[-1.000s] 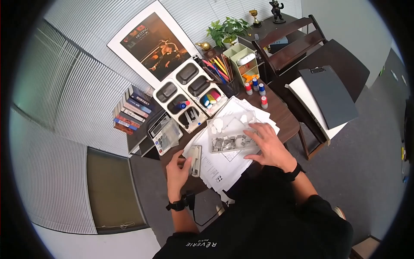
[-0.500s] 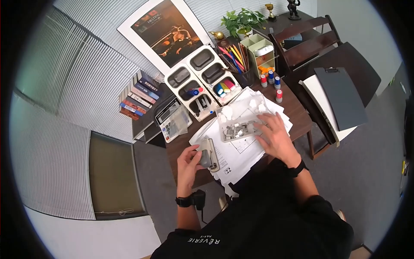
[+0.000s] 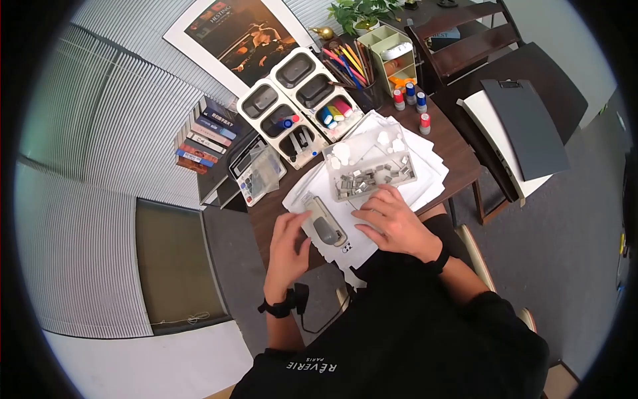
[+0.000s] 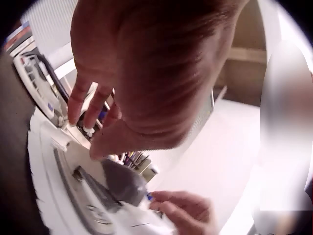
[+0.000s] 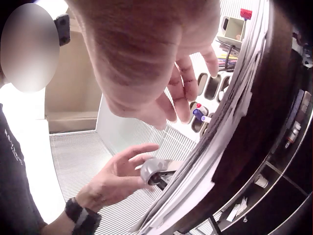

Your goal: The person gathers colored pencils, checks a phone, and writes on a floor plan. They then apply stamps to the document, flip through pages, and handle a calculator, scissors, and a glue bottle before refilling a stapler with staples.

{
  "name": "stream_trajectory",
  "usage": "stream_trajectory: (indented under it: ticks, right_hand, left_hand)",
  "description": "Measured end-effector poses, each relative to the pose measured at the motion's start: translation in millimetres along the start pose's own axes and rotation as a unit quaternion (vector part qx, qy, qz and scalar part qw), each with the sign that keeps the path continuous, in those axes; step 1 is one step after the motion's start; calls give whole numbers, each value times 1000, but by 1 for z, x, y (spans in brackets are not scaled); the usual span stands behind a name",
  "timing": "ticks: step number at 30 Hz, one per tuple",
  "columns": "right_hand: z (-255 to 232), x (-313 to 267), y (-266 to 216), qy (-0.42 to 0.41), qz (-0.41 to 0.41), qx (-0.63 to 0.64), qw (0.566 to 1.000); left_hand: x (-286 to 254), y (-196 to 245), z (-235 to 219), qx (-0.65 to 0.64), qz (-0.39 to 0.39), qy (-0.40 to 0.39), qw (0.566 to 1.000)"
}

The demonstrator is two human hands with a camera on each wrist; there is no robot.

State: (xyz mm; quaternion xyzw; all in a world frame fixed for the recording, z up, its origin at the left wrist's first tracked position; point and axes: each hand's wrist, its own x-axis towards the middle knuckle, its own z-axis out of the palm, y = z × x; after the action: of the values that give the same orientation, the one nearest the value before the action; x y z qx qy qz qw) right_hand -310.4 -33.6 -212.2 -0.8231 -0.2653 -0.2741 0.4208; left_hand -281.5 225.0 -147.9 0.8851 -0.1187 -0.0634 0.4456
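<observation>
- head view: where's the stapler (image 3: 324, 223)?
- on papers (image 3: 428, 161) by the desk's (image 3: 458, 149) near edge; left grip (image 3: 287, 253) spread beside it, right grip (image 3: 397, 227) loosely spread by the clear box (image 3: 364, 157).
- left wrist?
- thumb (image 4: 115, 140) beside the stapler, contact unclear.
- right wrist?
- right fingers (image 5: 188, 84) curve loosely.

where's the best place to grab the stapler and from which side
Probably across the middle of the stapler, left hand coming from its left: that hand is beside it, and the long, narrow body on the papers leaves both sides exposed.
</observation>
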Motion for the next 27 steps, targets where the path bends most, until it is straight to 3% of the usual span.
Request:
stream_trajectory:
  ticks: [1,2,4,6,10,12,16,18,19,21,25,27]
  right_hand:
    - [4,-2,-1,-13,0,-4,1000]
    - [8,-4,-3,-14,0,-1,1000]
    - [15,-7,-6,-57,13,-19,998]
    - [18,-9,-10,-64,21,-33,997]
    - [15,-11,-14,-97,48,-73,991]
    - [12,-12,-11,-91,61,-92,990]
    - [11,-17,4,-69,76,-95,990]
    - [9,-17,7,-56,73,-87,992]
    - [8,-17,9,-58,75,-77,993]
    - [7,-16,10,-61,76,-65,993]
    - [9,-17,11,-69,90,-58,992]
    - [11,-19,15,-67,88,-53,992]
  left_hand:
    - [5,6,1,139,129,-23,982]
    - [8,9,2,272,253,-46,927]
    - [17,1,5,263,245,-84,929]
    - [31,0,3,320,293,-144,890]
    - [42,-1,13,266,308,-119,905]
    - [41,2,25,146,236,-82,957]
    - [38,-7,41,88,232,-22,969]
    - [35,-20,43,17,180,4,983]
    - [33,-25,47,17,179,5,984]
    - [27,-30,56,-192,121,-26,974]
    - [24,-38,53,-198,128,-30,971]
    - [26,-54,48,-292,155,53,942]
